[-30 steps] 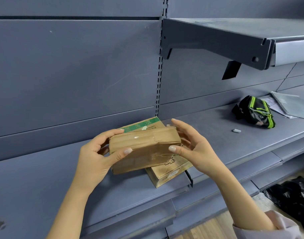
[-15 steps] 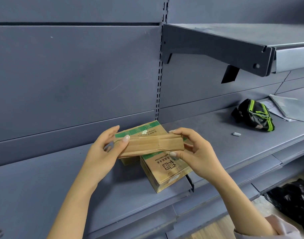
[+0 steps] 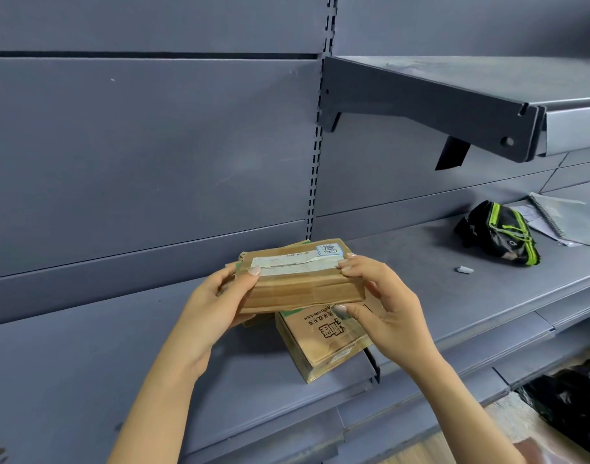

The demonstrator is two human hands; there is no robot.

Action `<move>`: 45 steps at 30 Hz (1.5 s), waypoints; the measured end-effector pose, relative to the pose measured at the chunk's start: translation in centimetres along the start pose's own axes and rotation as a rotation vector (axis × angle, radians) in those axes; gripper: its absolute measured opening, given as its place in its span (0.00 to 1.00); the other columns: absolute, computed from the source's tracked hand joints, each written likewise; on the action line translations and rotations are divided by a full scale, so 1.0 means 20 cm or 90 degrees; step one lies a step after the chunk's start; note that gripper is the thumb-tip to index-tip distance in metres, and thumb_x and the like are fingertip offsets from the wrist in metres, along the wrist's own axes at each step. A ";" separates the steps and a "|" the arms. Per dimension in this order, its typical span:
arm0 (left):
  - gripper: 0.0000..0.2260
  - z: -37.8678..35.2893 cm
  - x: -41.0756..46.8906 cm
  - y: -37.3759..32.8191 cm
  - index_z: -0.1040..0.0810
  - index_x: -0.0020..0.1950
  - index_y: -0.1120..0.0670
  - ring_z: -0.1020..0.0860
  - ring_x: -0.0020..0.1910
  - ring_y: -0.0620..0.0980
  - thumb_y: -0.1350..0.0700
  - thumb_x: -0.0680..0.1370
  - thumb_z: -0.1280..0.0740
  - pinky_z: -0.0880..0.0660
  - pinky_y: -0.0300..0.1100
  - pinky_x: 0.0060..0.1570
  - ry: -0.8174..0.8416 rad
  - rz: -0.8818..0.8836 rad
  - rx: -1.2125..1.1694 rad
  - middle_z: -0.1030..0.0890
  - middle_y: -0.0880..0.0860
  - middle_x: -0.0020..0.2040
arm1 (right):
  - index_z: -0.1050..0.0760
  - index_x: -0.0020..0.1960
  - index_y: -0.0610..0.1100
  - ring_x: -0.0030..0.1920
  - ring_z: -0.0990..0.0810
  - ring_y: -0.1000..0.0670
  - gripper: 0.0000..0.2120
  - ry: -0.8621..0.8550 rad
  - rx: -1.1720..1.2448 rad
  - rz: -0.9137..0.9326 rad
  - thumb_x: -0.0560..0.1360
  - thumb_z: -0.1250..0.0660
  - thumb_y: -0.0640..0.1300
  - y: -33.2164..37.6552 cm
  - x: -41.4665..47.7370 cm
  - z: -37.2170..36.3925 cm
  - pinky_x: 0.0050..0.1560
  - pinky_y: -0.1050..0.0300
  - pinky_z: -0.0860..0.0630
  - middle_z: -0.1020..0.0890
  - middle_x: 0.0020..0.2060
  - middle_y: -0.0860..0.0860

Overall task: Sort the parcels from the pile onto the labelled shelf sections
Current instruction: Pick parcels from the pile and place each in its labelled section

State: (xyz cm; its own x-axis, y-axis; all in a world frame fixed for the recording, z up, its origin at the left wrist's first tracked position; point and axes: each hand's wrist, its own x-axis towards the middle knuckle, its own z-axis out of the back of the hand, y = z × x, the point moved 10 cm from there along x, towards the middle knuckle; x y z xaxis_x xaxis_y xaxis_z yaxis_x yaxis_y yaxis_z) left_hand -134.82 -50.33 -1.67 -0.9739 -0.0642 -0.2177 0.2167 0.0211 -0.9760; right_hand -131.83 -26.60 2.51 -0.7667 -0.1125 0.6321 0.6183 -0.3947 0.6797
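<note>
A flat brown cardboard parcel (image 3: pixel 297 279) with a white address label and a blue-framed sticker on top is held level above the grey shelf (image 3: pixel 86 363). My left hand (image 3: pixel 216 299) grips its left end and my right hand (image 3: pixel 384 309) grips its right end. Directly beneath it lies a second cardboard box (image 3: pixel 323 343) with green tape and black printed characters, resting on the shelf near the front edge. Part of that lower box is hidden by the held parcel.
To the right on the same shelf lie a black and lime-green pouch (image 3: pixel 498 234), a small white piece (image 3: pixel 464 270) and a spiral notebook (image 3: pixel 568 219). An upper shelf (image 3: pixel 454 105) juts out at top right. Black bags (image 3: pixel 568 396) sit on the floor.
The held parcel has been rotated so its labelled face now points up, and it has come down closer over the lower box. Both hands kept their grip.
</note>
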 end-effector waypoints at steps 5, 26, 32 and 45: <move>0.16 0.01 0.01 0.01 0.20 0.62 0.52 0.18 0.48 0.45 0.53 0.75 0.29 0.22 0.41 0.49 -0.004 -0.004 -0.040 0.15 0.50 0.53 | 0.26 0.62 0.51 0.68 0.26 0.50 0.26 -0.010 -0.009 0.024 0.69 0.25 0.34 0.02 -0.01 -0.01 0.68 0.52 0.28 0.22 0.63 0.53; 0.23 0.05 -0.10 -0.05 0.26 0.64 0.46 0.18 0.50 0.37 0.65 0.73 0.29 0.25 0.44 0.57 -0.068 -0.151 -0.141 0.16 0.35 0.46 | 0.27 0.64 0.58 0.60 0.19 0.55 0.20 -0.085 0.306 -0.436 0.74 0.29 0.48 -0.19 -0.09 -0.17 0.64 0.46 0.23 0.17 0.57 0.60; 0.29 0.05 -0.11 -0.03 0.29 0.66 0.45 0.21 0.60 0.40 0.61 0.68 0.27 0.23 0.39 0.57 -0.072 -0.183 -0.218 0.21 0.42 0.63 | 0.27 0.67 0.54 0.58 0.18 0.52 0.25 -0.187 0.374 -0.430 0.72 0.28 0.44 -0.15 -0.13 -0.18 0.58 0.52 0.20 0.17 0.58 0.55; 0.36 -0.11 -0.16 0.04 0.41 0.77 0.51 0.19 0.55 0.42 0.69 0.73 0.31 0.19 0.45 0.49 -0.092 -0.163 -0.325 0.23 0.50 0.65 | 0.31 0.67 0.50 0.52 0.16 0.57 0.21 -0.300 0.398 -0.397 0.78 0.34 0.35 -0.04 -0.23 -0.23 0.53 0.61 0.19 0.17 0.49 0.68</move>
State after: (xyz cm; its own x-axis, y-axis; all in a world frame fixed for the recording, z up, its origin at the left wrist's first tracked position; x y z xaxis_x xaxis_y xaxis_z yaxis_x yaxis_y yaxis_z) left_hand -131.72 -47.97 -1.75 -0.9640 -0.2658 -0.0086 -0.1195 0.4620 -0.8788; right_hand -129.56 -30.04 -2.63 -0.9222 0.3770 0.0864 0.2120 0.3057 0.9282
